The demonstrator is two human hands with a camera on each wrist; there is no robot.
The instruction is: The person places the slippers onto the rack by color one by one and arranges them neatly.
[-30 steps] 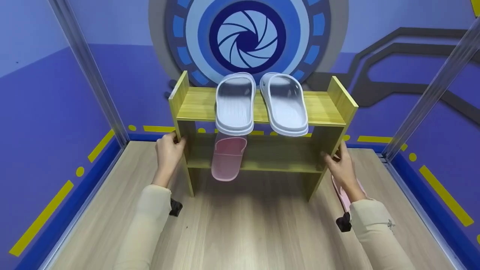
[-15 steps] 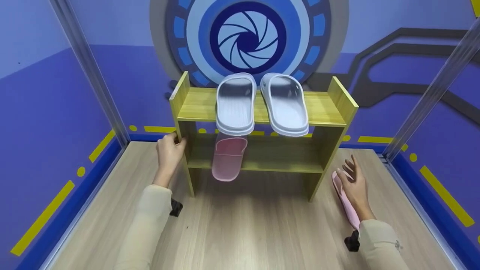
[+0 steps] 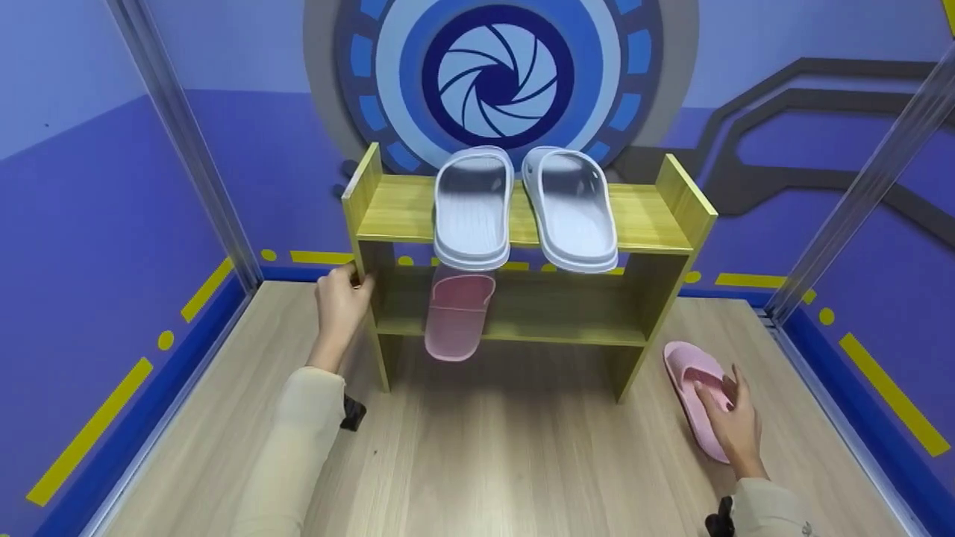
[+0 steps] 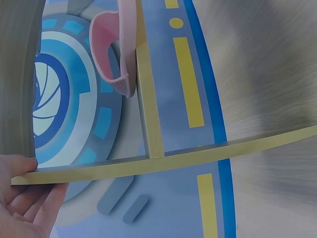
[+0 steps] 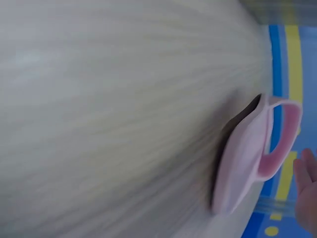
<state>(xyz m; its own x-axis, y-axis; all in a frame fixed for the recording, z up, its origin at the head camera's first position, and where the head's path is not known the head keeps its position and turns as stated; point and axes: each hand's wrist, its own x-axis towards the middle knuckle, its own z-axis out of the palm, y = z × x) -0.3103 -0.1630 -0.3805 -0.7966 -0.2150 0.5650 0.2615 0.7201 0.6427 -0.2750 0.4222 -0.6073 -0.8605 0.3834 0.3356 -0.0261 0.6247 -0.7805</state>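
Note:
A yellow wooden shoe rack point(image 3: 399, 209) stands against the back wall. My left hand point(image 3: 342, 309) grips the edge of its left side panel, with the thumb on one face and the fingers on the other in the left wrist view. On the middle shelf lies one pink slipper point(image 3: 453, 328), toe inward. Its mate, a second pink slipper point(image 3: 685, 365), lies on the floor to the right of the rack. Over that slipper hovers my right hand point(image 3: 735, 425), fingers parted. The right wrist view shows a gap between the hand point(image 5: 307, 198) and the slipper strap point(image 5: 280, 153).
Two pale grey clogs, a left one point(image 3: 472, 212) and a right one point(image 3: 574, 216), sit side by side on the top shelf, heels overhanging the front. Blue printed walls point(image 3: 246, 164) and metal posts point(image 3: 865, 179) enclose the wooden floor point(image 3: 477, 462).
My right hand has let go of the rack's right side panel and moved right and toward me, over the floor slipper. The left hand still grips the rack.

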